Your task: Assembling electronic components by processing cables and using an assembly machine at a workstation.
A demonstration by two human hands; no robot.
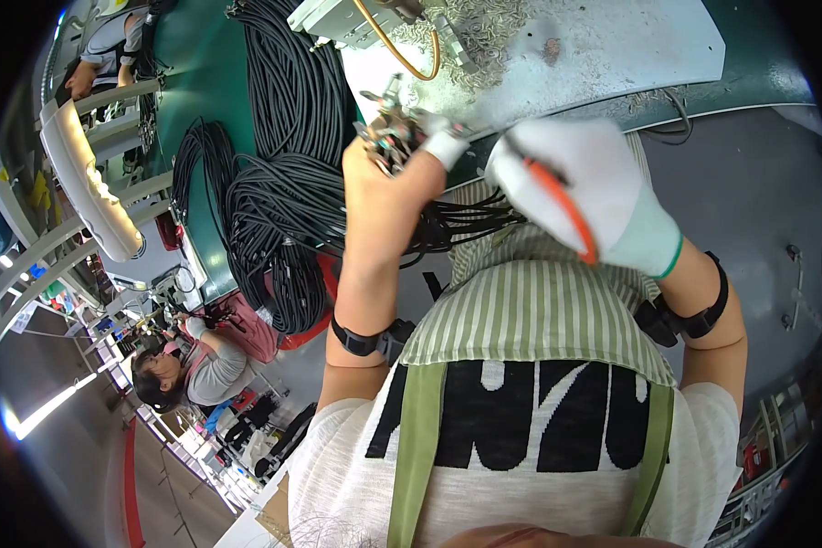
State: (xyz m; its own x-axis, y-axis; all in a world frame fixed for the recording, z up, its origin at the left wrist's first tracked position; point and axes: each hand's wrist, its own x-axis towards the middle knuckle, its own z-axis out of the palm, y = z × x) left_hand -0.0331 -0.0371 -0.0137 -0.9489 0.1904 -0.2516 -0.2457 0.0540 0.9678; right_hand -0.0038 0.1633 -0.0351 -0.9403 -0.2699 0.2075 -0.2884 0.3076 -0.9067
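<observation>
My left hand (384, 196), bare but for a white cover on the thumb, is closed around a bunch of cable ends (393, 137) with metal tips and bits of coloured wire. Black cables run from it beneath the wrist across my lap. My right hand (603, 183), in a white glove with a pale green cuff, grips orange-handled pliers (562, 210). Motion blurs that hand, and the tool's jaws are hard to make out, close to the left thumb. Thick bundles of black cable (292, 100) lie on the green table (192, 68) to the left.
Ahead is a white board (612, 46) strewn with small metal pieces (484, 46). A grey machine (333, 18) with a yellow-brown hose (429, 64) stands at its far left. A lit lamp (91, 183) hangs at left. Two other people (205, 365) (110, 55) work on the left side.
</observation>
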